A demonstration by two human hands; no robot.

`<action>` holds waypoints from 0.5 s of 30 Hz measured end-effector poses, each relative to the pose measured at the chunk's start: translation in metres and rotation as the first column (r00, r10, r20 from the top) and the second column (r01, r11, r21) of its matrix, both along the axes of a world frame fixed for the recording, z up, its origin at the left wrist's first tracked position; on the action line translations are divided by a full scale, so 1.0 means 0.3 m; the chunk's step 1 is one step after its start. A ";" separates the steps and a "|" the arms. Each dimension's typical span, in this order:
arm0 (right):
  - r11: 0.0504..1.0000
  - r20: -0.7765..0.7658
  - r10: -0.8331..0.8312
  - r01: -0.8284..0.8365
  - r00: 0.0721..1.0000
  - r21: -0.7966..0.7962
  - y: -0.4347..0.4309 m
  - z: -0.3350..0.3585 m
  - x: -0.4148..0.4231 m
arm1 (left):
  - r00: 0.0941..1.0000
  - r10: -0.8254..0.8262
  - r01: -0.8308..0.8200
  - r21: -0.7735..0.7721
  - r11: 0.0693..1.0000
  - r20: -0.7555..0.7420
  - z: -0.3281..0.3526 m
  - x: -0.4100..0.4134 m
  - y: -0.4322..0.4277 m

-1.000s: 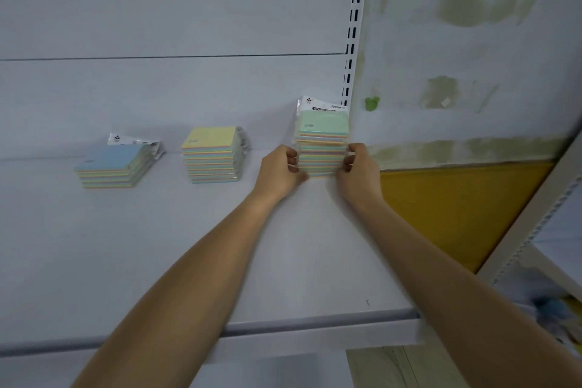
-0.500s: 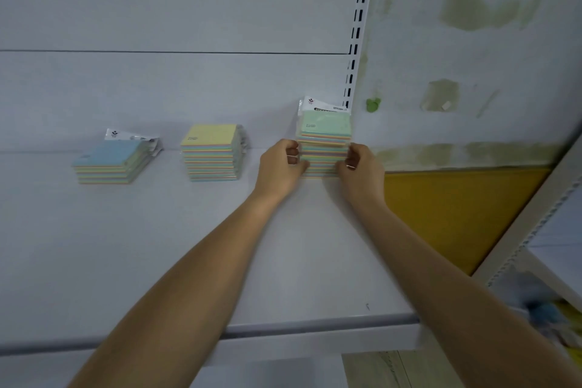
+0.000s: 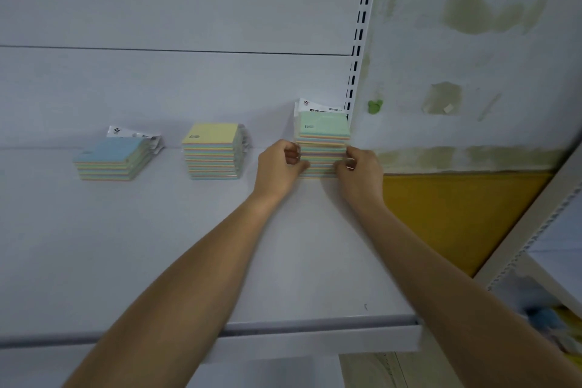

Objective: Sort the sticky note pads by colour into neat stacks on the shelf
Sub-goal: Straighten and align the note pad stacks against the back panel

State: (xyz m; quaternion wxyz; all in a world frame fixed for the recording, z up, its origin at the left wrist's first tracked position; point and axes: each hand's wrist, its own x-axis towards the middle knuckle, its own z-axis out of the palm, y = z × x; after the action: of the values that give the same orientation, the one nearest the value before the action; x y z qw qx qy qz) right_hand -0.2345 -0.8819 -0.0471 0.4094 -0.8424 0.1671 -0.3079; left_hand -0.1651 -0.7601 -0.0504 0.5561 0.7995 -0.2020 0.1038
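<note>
Against the slotted white upright (image 3: 362, 41) at the back of the shelf (image 3: 157, 246), my two hands press in on the green-topped stack (image 3: 323, 132) of sticky note pads. My left hand (image 3: 278, 168) is curled against the stack's left face, fingers folded and thumb toward the pads; my right hand (image 3: 360, 172) is cupped on the right face, its fingertips (image 3: 350, 154) touching the coloured edges. So both hands are closed on this one stack, squeezing it from either side about halfway up.

That stack stands upright on the shelf, its long axis vertical, taller than it is wide. Its flat green top faces up and slightly toward me, and the front edge of the pads runs roughly parallel to the shelf's front lip (image 3: 315, 329). A white printed packaging flap (image 3: 315, 106) pokes up behind the top pad, just beside the upright's foot.

Left of the upright, well apart from my left hand, sits the yellow-topped stack (image 3: 214, 151), also upright and fairly square, with clear wrapping showing at its right rear. Farther left from the upright lies the blue-topped stack (image 3: 110, 159), lower and wider than tall, turned at a slant so one corner points toward me, with a white label behind it. All three rest near the back wall panel (image 3: 157, 9).
</note>
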 end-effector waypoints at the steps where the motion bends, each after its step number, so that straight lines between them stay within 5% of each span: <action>1: 1.000 0.007 0.002 -0.002 1.000 -0.008 0.000 0.000 -0.001 | 1.000 0.000 0.000 -0.005 1.000 -0.007 0.001 0.000 0.000; 15: 0.991 0.086 -0.020 0.009 0.996 0.132 0.009 0.004 -0.007 | 1.000 0.024 -0.024 -0.049 0.999 -0.010 0.002 -0.007 0.000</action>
State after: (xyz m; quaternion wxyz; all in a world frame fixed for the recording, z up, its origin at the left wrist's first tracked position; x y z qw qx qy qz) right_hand -0.2366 -0.8791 -0.0458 0.4687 -0.7981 0.1753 -0.3357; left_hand -0.1672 -0.7602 -0.0496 0.5751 0.7885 -0.1872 0.1119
